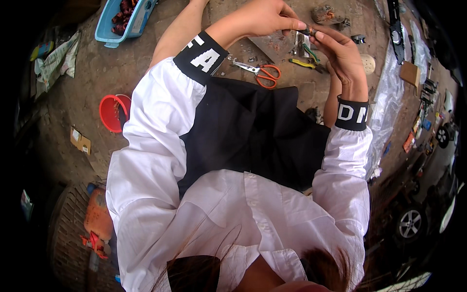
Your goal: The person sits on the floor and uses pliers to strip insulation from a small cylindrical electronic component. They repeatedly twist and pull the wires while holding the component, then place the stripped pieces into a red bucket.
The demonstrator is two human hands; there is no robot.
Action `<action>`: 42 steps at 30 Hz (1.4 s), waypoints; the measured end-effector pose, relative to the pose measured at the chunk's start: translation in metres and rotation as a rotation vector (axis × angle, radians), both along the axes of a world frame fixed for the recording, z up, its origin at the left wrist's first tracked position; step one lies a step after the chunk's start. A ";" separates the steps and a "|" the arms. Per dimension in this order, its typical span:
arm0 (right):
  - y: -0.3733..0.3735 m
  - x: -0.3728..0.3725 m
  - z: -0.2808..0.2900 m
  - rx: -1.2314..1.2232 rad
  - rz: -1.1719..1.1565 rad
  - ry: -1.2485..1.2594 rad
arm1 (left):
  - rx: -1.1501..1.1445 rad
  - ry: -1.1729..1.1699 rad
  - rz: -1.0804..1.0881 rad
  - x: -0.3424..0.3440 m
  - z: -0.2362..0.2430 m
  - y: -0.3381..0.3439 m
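Both hands meet at the far edge of the view, above the brick floor. Between their fingertips is a small dark piece (308, 31) with a copper-coloured part; the fingers cover much of it. My left hand (272, 18) pinches its left end, and my right hand (339, 51) grips the other end with thumb and fingers. Under the hands lie a flat metal plate (270, 47), pliers with green handles (311, 52) and yellow-handled pliers (302, 63). Closer to my lap are scissors with orange handles (268, 75).
A blue basin (134, 22) of dark reddish coils stands far left. Below it are a red bucket (108, 115) and an orange cylinder (97, 214). Clear plastic sheeting (387, 104) runs along the right, beside a cardboard box (410, 73) and scattered parts.
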State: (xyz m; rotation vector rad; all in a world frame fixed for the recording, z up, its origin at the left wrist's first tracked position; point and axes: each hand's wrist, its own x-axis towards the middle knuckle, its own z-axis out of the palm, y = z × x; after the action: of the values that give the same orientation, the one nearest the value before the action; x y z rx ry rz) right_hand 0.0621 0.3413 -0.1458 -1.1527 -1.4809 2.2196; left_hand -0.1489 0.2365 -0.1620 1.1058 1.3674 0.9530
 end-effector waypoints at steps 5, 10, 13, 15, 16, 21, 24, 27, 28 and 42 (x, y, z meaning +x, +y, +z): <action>0.001 -0.002 -0.005 0.071 -0.025 -0.064 | 0.001 -0.001 0.031 0.003 -0.003 0.000; 0.002 0.002 -0.007 0.019 -0.007 0.002 | -0.021 -0.026 0.007 0.000 -0.005 0.000; 0.002 0.003 -0.007 -0.017 -0.005 0.010 | -0.056 0.006 -0.020 -0.005 0.000 0.000; 0.003 0.004 -0.006 -0.042 -0.002 -0.003 | -0.063 0.008 -0.032 -0.007 -0.001 -0.001; 0.003 0.004 -0.007 -0.046 -0.007 -0.002 | -0.066 0.010 -0.037 -0.008 0.001 -0.001; 0.020 0.024 -0.023 0.020 -0.163 -0.061 | -0.035 0.172 0.107 -0.018 -0.006 -0.003; 0.019 0.021 -0.031 -0.072 -0.210 0.020 | -0.026 0.187 0.277 -0.024 -0.004 -0.004; 0.015 0.006 -0.059 -0.246 -0.219 0.021 | 0.009 0.130 0.393 -0.024 -0.004 0.000; 0.012 0.001 -0.075 -0.305 -0.213 0.023 | 0.029 0.094 0.410 -0.029 -0.015 0.005; -0.007 -0.045 -0.261 -0.178 -0.310 -0.554 | 0.162 -0.076 0.531 -0.036 -0.008 0.008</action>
State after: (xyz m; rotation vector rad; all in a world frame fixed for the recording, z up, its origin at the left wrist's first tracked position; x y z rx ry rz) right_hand 0.0175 0.3344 -0.4067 -2.0233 -1.1675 1.9341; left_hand -0.1848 0.2443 -0.1701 0.8211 1.5757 1.4951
